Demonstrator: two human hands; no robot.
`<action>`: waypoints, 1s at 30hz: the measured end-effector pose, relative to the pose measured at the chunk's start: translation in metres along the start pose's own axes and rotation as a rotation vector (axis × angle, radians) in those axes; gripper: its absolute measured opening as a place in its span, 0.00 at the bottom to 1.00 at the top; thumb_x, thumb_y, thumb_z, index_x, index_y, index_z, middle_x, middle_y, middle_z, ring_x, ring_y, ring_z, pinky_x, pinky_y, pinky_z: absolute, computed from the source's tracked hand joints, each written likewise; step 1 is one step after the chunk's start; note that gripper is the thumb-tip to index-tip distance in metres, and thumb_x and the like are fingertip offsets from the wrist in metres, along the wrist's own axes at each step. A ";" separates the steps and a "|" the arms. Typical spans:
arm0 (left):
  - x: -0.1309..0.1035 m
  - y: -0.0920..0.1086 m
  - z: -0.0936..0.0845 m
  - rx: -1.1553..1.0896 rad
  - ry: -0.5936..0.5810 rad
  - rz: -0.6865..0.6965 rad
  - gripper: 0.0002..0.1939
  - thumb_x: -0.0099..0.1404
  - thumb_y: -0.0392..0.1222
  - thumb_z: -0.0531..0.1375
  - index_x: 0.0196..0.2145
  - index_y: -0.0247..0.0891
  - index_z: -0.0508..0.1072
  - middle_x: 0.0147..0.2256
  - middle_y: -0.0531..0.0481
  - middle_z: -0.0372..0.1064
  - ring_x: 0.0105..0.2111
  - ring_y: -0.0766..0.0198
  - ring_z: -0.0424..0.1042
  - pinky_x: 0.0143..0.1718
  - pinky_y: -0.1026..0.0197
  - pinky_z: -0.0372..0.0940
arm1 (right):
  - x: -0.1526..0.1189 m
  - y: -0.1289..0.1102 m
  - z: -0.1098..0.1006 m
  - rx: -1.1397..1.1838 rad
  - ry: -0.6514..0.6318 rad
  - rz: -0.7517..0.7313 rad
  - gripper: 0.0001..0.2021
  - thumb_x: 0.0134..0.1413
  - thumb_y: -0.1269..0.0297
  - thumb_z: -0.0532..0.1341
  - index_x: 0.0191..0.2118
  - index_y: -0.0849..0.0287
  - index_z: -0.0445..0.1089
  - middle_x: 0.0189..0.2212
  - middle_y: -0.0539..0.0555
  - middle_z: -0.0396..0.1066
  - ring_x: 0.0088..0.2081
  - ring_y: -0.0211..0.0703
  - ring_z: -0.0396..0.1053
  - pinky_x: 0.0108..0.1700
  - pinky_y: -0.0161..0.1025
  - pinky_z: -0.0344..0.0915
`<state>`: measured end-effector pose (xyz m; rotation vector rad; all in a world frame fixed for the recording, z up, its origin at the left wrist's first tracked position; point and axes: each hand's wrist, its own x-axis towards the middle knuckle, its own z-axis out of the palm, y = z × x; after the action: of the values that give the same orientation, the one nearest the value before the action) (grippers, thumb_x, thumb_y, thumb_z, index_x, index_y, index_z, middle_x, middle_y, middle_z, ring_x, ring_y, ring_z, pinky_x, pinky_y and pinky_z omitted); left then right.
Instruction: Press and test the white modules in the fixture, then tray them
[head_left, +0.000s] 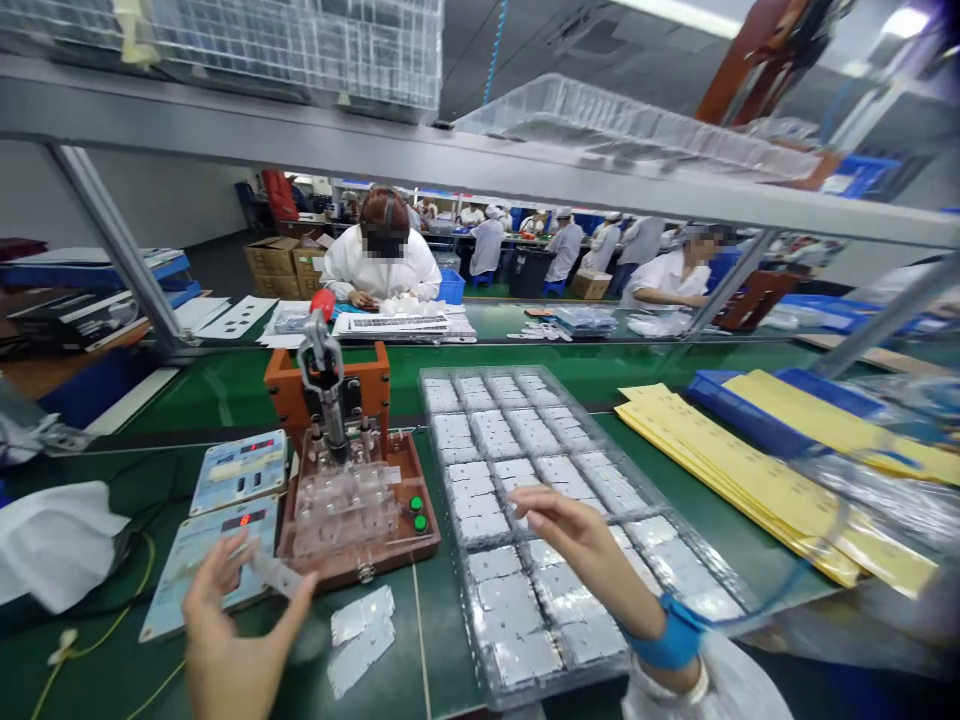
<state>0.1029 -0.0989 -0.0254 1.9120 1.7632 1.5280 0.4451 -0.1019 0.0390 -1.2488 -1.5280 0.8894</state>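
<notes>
My left hand (pixel 244 630) is at the lower left, its fingers wrapped at the edges of a small pale, partly see-through piece (pixel 276 575). My right hand (pixel 559 530), with a blue wrist strap (pixel 671 635), hovers over a clear tray (pixel 487 690) of flat silvery plates (pixel 517 600). Its fingers are close together; anything between them cannot be made out. Between the hands stands a brown test fixture (pixel 431 535) with a toggle clamp (pixel 326 370) and two green buttons. Two loose silvery plates (pixel 364 640) lie in front of it.
Two blue-white meter boxes (pixel 214 560) with red digits sit left of the fixture. A white cloth or bag (pixel 56 540) lies far left. Yellow sheets (pixel 735 470) and a blue tray (pixel 757 430) are at right. A metal shelf beam (pixel 480 170) crosses above; people work beyond.
</notes>
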 end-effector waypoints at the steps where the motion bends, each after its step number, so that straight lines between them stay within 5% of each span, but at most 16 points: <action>1: -0.011 0.012 0.002 -0.065 0.003 -0.010 0.45 0.60 0.46 0.60 0.63 0.45 0.33 0.58 0.36 0.50 0.53 0.47 0.61 0.53 0.40 0.58 | -0.003 -0.009 0.015 0.057 -0.095 0.019 0.11 0.56 0.57 0.58 0.39 0.56 0.73 0.42 0.57 0.71 0.42 0.44 0.69 0.44 0.41 0.67; 6: -0.044 0.066 0.015 -0.113 -0.369 0.198 0.46 0.63 0.39 0.58 0.63 0.52 0.27 0.61 0.37 0.49 0.54 0.49 0.63 0.49 0.44 0.62 | -0.008 -0.029 0.077 0.307 -0.496 0.183 0.18 0.51 0.55 0.62 0.47 0.54 0.69 0.42 0.56 0.71 0.38 0.43 0.68 0.42 0.42 0.66; 11: -0.040 0.085 0.022 -0.085 -0.472 0.546 0.41 0.67 0.34 0.51 0.64 0.49 0.23 0.62 0.36 0.47 0.60 0.51 0.53 0.52 0.45 0.58 | -0.015 -0.022 0.101 0.319 -0.414 0.191 0.19 0.48 0.62 0.62 0.48 0.51 0.65 0.36 0.52 0.70 0.32 0.40 0.67 0.33 0.37 0.65; 13: -0.036 0.085 0.024 -0.064 -0.461 0.585 0.37 0.69 0.38 0.49 0.65 0.47 0.27 0.62 0.36 0.48 0.61 0.51 0.51 0.54 0.45 0.55 | -0.011 -0.009 0.083 0.207 -0.307 0.163 0.18 0.49 0.62 0.60 0.48 0.53 0.65 0.33 0.52 0.70 0.30 0.40 0.67 0.30 0.36 0.65; 15: -0.034 0.078 0.023 -0.037 -0.481 0.583 0.34 0.68 0.45 0.51 0.65 0.46 0.36 0.60 0.38 0.53 0.60 0.50 0.54 0.55 0.47 0.57 | 0.000 0.011 0.044 0.012 -0.086 0.172 0.20 0.48 0.60 0.58 0.48 0.58 0.66 0.29 0.53 0.70 0.26 0.41 0.67 0.27 0.36 0.65; 18: -0.033 0.053 0.020 0.014 -0.556 0.526 0.27 0.66 0.49 0.54 0.61 0.48 0.55 0.52 0.46 0.68 0.50 0.55 0.69 0.48 0.57 0.65 | 0.025 0.048 -0.039 -0.449 0.510 0.284 0.19 0.45 0.64 0.58 0.46 0.65 0.68 0.19 0.50 0.67 0.22 0.42 0.68 0.28 0.38 0.67; 19: -0.033 0.043 0.020 0.046 -0.577 0.489 0.23 0.65 0.49 0.55 0.57 0.48 0.61 0.48 0.48 0.71 0.46 0.56 0.72 0.45 0.59 0.67 | 0.034 0.061 -0.064 -0.499 0.596 0.321 0.20 0.44 0.66 0.57 0.46 0.67 0.67 0.20 0.51 0.67 0.23 0.44 0.69 0.30 0.40 0.68; 21: -0.036 0.022 0.020 0.143 -0.605 0.386 0.18 0.65 0.49 0.54 0.51 0.46 0.69 0.46 0.49 0.73 0.43 0.56 0.73 0.41 0.59 0.69 | 0.052 0.084 -0.098 -0.531 0.633 0.369 0.19 0.43 0.69 0.57 0.44 0.70 0.68 0.20 0.52 0.67 0.22 0.45 0.70 0.29 0.41 0.69; 23: -0.040 0.006 0.022 0.250 -0.643 0.273 0.18 0.64 0.49 0.54 0.49 0.43 0.72 0.46 0.47 0.72 0.45 0.52 0.72 0.41 0.56 0.69 | 0.065 0.102 -0.111 -0.530 0.593 0.390 0.17 0.43 0.70 0.58 0.42 0.70 0.68 0.20 0.52 0.67 0.22 0.45 0.71 0.27 0.39 0.69; 27: -0.049 -0.012 0.027 0.334 -0.698 0.157 0.22 0.62 0.50 0.54 0.51 0.39 0.71 0.50 0.43 0.69 0.49 0.47 0.68 0.43 0.51 0.67 | 0.074 0.123 -0.102 -0.603 0.518 0.383 0.14 0.42 0.69 0.60 0.38 0.67 0.70 0.23 0.54 0.70 0.22 0.43 0.71 0.27 0.38 0.69; 30: -0.054 -0.017 0.030 0.294 -0.681 0.143 0.21 0.61 0.48 0.54 0.50 0.41 0.71 0.49 0.43 0.70 0.48 0.49 0.68 0.43 0.52 0.66 | 0.072 0.127 -0.099 -0.719 0.473 0.335 0.09 0.41 0.70 0.61 0.33 0.64 0.71 0.28 0.57 0.72 0.28 0.46 0.72 0.36 0.42 0.69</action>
<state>0.1229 -0.1213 -0.0814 2.3464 1.6014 0.5243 0.5738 -0.0069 -0.0347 -2.1019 -1.2953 0.1788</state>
